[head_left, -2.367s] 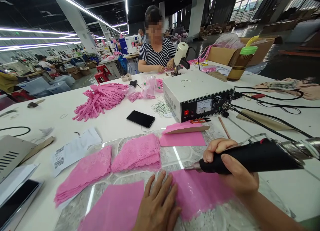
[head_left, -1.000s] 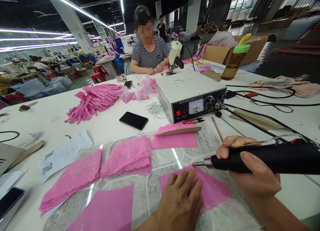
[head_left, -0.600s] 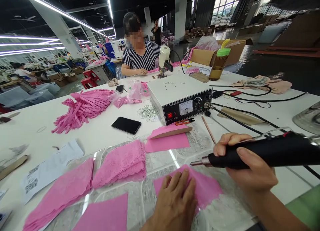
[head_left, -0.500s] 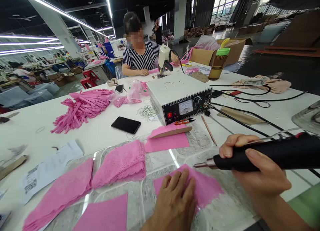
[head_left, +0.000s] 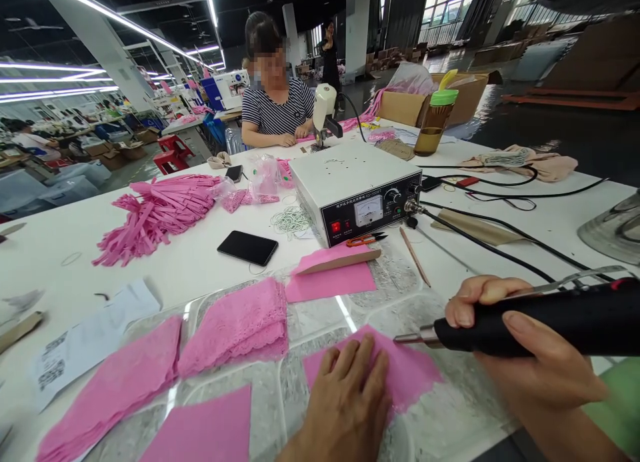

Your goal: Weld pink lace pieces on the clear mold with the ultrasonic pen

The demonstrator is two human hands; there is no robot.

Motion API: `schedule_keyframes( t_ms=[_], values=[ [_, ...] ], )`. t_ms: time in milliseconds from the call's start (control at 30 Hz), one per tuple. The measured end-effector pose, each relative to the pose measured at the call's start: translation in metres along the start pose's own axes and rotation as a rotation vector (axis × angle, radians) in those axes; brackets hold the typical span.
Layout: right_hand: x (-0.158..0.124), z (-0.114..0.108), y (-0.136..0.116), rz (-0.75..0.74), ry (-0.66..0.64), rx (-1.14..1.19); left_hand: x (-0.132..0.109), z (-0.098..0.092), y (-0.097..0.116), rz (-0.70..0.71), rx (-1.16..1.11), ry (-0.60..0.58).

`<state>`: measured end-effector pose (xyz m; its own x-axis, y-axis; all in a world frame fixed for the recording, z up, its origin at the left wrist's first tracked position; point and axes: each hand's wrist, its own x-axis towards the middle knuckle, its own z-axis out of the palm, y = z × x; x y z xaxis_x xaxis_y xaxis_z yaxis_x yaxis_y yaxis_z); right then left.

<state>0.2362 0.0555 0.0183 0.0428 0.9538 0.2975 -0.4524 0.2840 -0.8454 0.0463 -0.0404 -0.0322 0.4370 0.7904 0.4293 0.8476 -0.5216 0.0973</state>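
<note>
My left hand (head_left: 345, 395) lies flat on a pink fabric piece (head_left: 407, 375), fingers stretched out and pressing it to the table. In my right hand (head_left: 530, 342) is a black handheld ultrasonic welder (head_left: 545, 319), held level with its metal tip pointing left. The tip hovers over or touches the fabric's right part; I cannot tell which. To the left lie a stack of pink lace-edged pieces (head_left: 237, 325), another pink stack (head_left: 120, 389) and a single pink piece (head_left: 205, 425).
Behind the fabric stands the white control box (head_left: 355, 175), with black cables on its right. Around it are orange-handled snips (head_left: 367, 239), a black phone (head_left: 248, 248), pink strips (head_left: 160, 212) and a bottle (head_left: 435, 125). A co-worker (head_left: 280, 109) sits across the table.
The welder's tip has shifted slightly right and toward me over the fabric. My left hand keeps its place on the piece. The whole view has moved a little.
</note>
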Motion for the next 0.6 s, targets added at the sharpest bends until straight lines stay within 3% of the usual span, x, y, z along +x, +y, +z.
schedule_keyframes(
  t_ms=[600],
  values=[
    [-0.0025, 0.0009, 0.0065, -0.017, -0.072, 0.022, 0.0024, -0.0004, -0.0006, 0.012, 0.023, 0.035]
  ],
)
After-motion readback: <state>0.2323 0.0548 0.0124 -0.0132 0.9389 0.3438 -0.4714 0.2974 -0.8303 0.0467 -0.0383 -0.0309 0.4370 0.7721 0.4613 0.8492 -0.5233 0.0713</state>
